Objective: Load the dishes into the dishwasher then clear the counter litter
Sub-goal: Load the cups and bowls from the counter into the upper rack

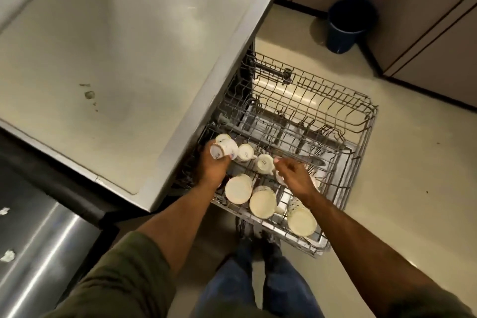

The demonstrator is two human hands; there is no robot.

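The grey wire upper dishwasher rack is pulled out over the pale floor, its near end filled with white ceramic cups. The left hand grips a small white cup with a printed base, tilted on its side, at the rack's near-left corner, hard against the edge of the grey steel-rimmed countertop that overhangs that side. Two more small cups lie just beside it, between the hands. The right hand hovers over the middle of the rack with fingers loosely curled; whether it pinches anything I cannot tell. Three larger white cups sit base-up in the nearest row, below both wrists. A metal knife lies across the wires past the right hand. The rack's far half holds only tines. A dark blue waste bin stands well apart by the beige cabinets. At the lower left, white crumpled scraps lie on a brushed steel surface.
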